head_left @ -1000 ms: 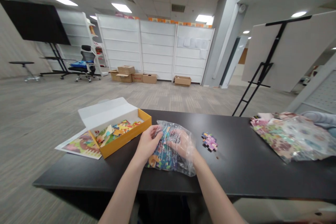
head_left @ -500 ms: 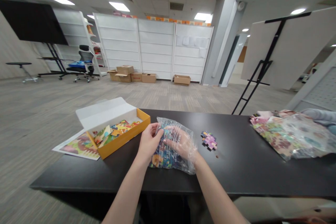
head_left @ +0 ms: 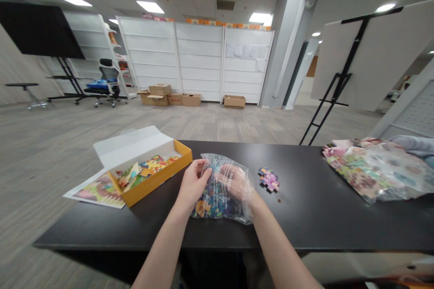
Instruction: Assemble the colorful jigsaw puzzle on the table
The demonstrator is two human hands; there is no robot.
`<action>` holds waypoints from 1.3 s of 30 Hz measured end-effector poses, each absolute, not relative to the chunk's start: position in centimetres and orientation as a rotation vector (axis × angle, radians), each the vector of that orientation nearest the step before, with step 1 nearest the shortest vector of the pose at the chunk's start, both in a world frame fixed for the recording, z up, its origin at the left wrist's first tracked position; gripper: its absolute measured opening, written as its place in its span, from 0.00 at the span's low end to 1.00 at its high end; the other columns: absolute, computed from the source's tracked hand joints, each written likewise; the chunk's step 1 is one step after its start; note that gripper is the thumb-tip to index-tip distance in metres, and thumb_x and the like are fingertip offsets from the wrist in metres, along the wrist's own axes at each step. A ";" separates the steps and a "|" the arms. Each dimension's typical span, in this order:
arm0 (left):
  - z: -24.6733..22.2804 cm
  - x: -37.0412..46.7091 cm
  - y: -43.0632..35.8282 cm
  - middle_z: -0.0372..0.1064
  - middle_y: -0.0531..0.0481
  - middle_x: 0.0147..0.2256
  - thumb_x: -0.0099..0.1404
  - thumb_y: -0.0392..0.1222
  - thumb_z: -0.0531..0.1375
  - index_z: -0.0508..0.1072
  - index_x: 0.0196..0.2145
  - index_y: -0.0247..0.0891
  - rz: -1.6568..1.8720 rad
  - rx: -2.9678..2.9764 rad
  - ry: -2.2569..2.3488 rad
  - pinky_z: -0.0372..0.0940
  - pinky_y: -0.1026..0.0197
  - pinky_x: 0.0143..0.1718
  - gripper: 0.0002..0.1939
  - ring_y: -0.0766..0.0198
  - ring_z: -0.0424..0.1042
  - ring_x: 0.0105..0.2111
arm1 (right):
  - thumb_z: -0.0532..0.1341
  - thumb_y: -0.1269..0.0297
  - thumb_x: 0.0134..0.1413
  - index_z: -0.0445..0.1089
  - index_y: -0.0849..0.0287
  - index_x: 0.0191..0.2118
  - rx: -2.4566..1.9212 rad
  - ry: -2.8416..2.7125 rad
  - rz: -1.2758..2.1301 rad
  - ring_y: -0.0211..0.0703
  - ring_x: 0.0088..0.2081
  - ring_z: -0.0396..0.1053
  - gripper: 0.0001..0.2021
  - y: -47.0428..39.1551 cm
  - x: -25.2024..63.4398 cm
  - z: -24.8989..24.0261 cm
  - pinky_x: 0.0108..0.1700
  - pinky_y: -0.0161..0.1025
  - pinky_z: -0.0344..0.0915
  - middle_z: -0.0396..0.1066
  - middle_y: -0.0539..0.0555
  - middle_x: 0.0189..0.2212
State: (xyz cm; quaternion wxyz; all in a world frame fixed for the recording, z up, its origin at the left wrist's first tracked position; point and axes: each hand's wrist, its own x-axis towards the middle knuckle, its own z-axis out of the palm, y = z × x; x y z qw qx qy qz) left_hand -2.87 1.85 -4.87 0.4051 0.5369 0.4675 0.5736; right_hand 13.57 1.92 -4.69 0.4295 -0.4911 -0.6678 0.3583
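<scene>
A clear plastic bag [head_left: 233, 210] with printed warning text lies at the front middle of the table, colourful jigsaw puzzle pieces [head_left: 210, 203] inside it. My left hand [head_left: 196, 180] pinches the bag's upper left edge between thumb and fingers. Inside the bag is my right hand [head_left: 237, 183], seen through the film, its wrist at the right-hand opening. Its fingers are bent together over the pieces and point left; what they grip is hidden by glare and creases. Right of the bag, a small cluster of joined purple puzzle pieces [head_left: 269, 179] lies on the black table [head_left: 305, 216].
A yellow box [head_left: 152, 183] with its white lid raised holds more puzzle pieces at the left. Under its left side lies a printed picture sheet [head_left: 98, 192]. A plastic-wrapped, patterned package [head_left: 373, 171] sits at the far right. One tiny brown bit [head_left: 279, 200] is near the cluster.
The camera view has shifted slightly. My right hand's fingers have moved a little inside the bag, while my left hand keeps its pinch on the edge.
</scene>
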 end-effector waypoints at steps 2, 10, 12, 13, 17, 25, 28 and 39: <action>-4.7 -2.9 1.7 0.76 0.45 0.41 0.55 0.46 0.66 0.72 0.41 0.37 1.436 1.335 1.171 0.67 0.54 0.50 0.18 0.57 0.75 0.44 | 0.67 0.58 0.48 0.73 0.57 0.34 -1.234 -1.669 0.861 0.47 0.33 0.72 0.09 1.6 13.4 -4.4 0.40 0.43 0.71 0.76 0.53 0.30; -4.0 -3.3 0.8 0.75 0.44 0.42 0.57 0.60 0.64 0.68 0.48 0.37 1.291 1.205 1.200 0.64 0.62 0.32 0.29 0.60 0.74 0.36 | 0.65 0.63 0.46 0.65 0.54 0.41 -1.111 -1.567 0.934 0.44 0.33 0.71 0.15 1.1 13.6 -5.0 0.39 0.43 0.71 0.73 0.49 0.31; -4.1 -3.5 0.7 0.75 0.46 0.40 0.59 0.61 0.63 0.66 0.52 0.37 1.277 1.186 1.209 0.64 0.62 0.32 0.32 0.63 0.72 0.32 | 0.65 0.63 0.46 0.64 0.54 0.43 -1.100 -1.552 0.959 0.44 0.34 0.71 0.16 1.1 13.8 -5.3 0.39 0.43 0.71 0.73 0.50 0.32; -4.2 -3.5 0.7 0.75 0.47 0.38 0.59 0.61 0.63 0.65 0.54 0.36 1.269 1.185 1.207 0.64 0.62 0.32 0.33 0.63 0.72 0.30 | 0.64 0.64 0.46 0.64 0.54 0.44 -1.105 -1.553 0.959 0.45 0.34 0.71 0.17 1.1 13.9 -5.4 0.39 0.43 0.71 0.73 0.50 0.33; -4.4 -3.8 0.8 0.76 0.47 0.35 0.57 0.58 0.66 0.63 0.56 0.36 1.275 1.192 1.156 0.67 0.60 0.33 0.35 0.62 0.74 0.31 | 0.65 0.62 0.45 0.66 0.56 0.47 -1.129 -1.582 0.937 0.47 0.36 0.72 0.20 1.0 14.8 -4.9 0.39 0.43 0.71 0.74 0.53 0.35; -4.3 -6.1 1.7 0.77 0.41 0.45 0.54 0.45 0.67 0.62 0.53 0.39 1.371 1.102 1.216 0.70 0.62 0.29 0.31 0.61 0.78 0.31 | 0.66 0.60 0.43 0.66 0.56 0.44 -1.182 -1.461 1.108 0.42 0.29 0.73 0.19 -0.9 19.2 -1.4 0.32 0.39 0.71 0.74 0.50 0.31; -4.4 -7.8 2.2 0.78 0.42 0.43 0.54 0.41 0.67 0.63 0.53 0.39 1.408 1.078 1.279 0.69 0.65 0.27 0.30 0.63 0.78 0.30 | 0.67 0.58 0.43 0.66 0.56 0.43 -1.258 -1.394 1.110 0.41 0.29 0.74 0.20 -1.4 21.8 -0.7 0.29 0.36 0.69 0.75 0.51 0.32; -5.0 -9.2 2.8 0.77 0.46 0.39 0.52 0.42 0.67 0.65 0.53 0.38 1.439 1.170 1.375 0.71 0.61 0.35 0.31 0.60 0.78 0.35 | 0.62 0.72 0.46 0.72 0.56 0.40 -1.608 -1.677 0.584 0.41 0.28 0.73 0.12 0.1 23.4 -4.0 0.32 0.36 0.66 0.73 0.48 0.25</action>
